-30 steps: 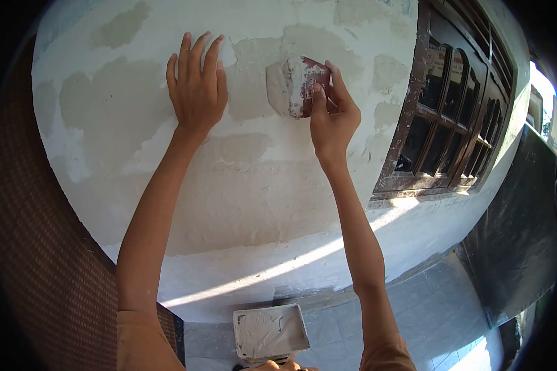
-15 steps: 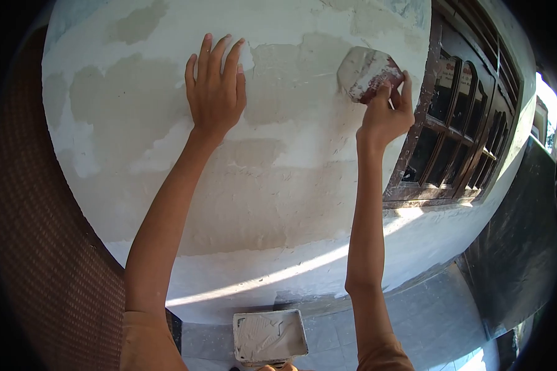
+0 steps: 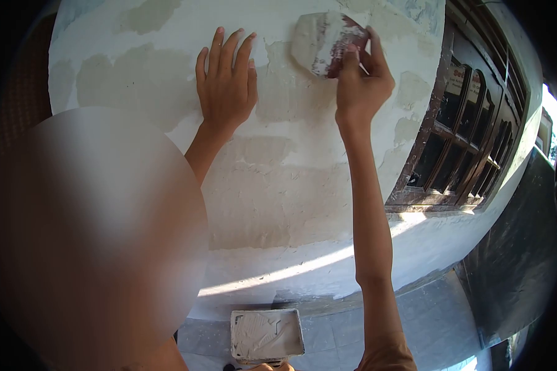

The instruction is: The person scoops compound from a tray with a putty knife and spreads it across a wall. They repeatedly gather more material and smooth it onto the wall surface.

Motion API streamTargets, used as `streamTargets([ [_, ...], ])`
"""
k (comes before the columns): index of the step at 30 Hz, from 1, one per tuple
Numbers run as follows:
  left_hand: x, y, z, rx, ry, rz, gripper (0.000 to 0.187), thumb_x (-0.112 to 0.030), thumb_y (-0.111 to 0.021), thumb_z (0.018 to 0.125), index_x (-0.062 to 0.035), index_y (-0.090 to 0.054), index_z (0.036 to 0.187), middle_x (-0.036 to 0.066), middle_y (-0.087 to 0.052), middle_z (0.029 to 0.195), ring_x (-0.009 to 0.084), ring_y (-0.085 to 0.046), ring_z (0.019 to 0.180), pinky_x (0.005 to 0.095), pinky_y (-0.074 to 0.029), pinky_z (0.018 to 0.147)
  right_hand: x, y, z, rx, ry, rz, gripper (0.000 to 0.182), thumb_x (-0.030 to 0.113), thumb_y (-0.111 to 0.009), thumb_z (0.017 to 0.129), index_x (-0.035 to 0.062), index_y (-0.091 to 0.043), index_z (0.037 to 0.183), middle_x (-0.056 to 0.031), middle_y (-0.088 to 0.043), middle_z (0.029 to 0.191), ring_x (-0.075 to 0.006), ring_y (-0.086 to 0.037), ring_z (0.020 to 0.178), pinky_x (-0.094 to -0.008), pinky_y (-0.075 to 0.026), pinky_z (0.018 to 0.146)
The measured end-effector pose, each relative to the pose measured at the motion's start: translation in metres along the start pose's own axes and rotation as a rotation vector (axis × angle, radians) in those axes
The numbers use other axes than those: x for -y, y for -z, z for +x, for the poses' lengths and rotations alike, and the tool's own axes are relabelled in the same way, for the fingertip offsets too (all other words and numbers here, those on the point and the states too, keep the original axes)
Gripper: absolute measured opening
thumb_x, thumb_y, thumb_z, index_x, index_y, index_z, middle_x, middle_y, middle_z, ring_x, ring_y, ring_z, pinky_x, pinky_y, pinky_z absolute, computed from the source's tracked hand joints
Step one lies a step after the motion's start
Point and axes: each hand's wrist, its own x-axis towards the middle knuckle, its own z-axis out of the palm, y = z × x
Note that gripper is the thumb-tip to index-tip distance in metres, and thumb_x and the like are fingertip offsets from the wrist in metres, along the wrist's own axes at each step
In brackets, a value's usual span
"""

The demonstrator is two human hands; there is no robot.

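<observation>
My left hand (image 3: 226, 86) rests on the pale wall (image 3: 278, 210), its fingers spread and nothing in it. Up and to the right, my right hand (image 3: 364, 80) grips a flat, paste-smeared scraper (image 3: 329, 44), whose dark red part shows near the fingers. The scraper lies against the upper part of the wall. Damp-looking grey-beige patches mark the wall around both hands. Low in the view stands a rectangular tray (image 3: 268, 356) holding whitish paste.
A dark wooden window (image 3: 458, 133) with glass panes is set in the wall at the right. A dark sheet (image 3: 513, 247) leans at the far right above grey floor tiles. A large blurred round area covers the lower left.
My right hand and the scraper have moved up and to the left across the wall. The blurred round area has appeared over my left forearm. My left hand stays spread on the wall.
</observation>
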Motion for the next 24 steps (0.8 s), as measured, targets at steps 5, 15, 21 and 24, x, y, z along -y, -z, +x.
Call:
streamTargets([
  [5, 0.003, -0.001, 0.002, -0.039, -0.021, 0.013, 0.041, -0.012, -0.046, 0.094, -0.0115, -0.052, 0.135, 0.005, -0.049, 0.14, 0.028, -0.036, 0.14, 0.0471, -0.024, 0.111, -0.015, 0.014, 0.0, -0.005, 0.039, -0.253, 0.04, 0.001, -0.059, 0.089, -0.0023, -0.058, 0.128, -0.0204, -0.072, 0.091, -0.0172, -0.068, 0.072, -0.029, -0.054, 0.068],
  [15, 0.004, -0.003, 0.001, -0.053, -0.042, -0.002, 0.04, -0.014, -0.045, 0.096, -0.0111, -0.052, 0.135, 0.005, -0.05, 0.139, 0.0286, -0.038, 0.139, 0.0482, -0.024, 0.11, -0.015, 0.018, -0.024, 0.133, 0.013, -0.169, 0.039, 0.0, -0.059, 0.09, 0.0003, -0.059, 0.129, -0.0112, -0.07, 0.08, -0.0088, -0.059, 0.06, -0.0234, -0.048, 0.054],
  [21, 0.0, 0.0, 0.003, -0.013, -0.012, 0.027, 0.039, -0.015, -0.042, 0.097, -0.0105, -0.053, 0.134, 0.005, -0.051, 0.139, 0.0288, -0.038, 0.139, 0.048, -0.024, 0.11, -0.021, 0.066, 0.004, -0.311, -0.119, 0.032, 0.04, -0.003, -0.056, 0.09, -0.002, -0.057, 0.13, -0.0162, -0.072, 0.088, -0.0139, -0.067, 0.069, -0.0258, -0.053, 0.056],
  [24, 0.001, -0.001, 0.003, -0.015, -0.018, 0.028, 0.039, -0.016, -0.041, 0.097, -0.0105, -0.053, 0.134, 0.005, -0.051, 0.139, 0.0287, -0.038, 0.139, 0.0482, -0.024, 0.11, -0.01, 0.012, -0.03, 0.069, -0.046, 0.047, 0.04, 0.0, -0.059, 0.089, 0.0017, -0.06, 0.129, -0.0116, -0.07, 0.083, -0.0095, -0.06, 0.066, -0.0242, -0.05, 0.061],
])
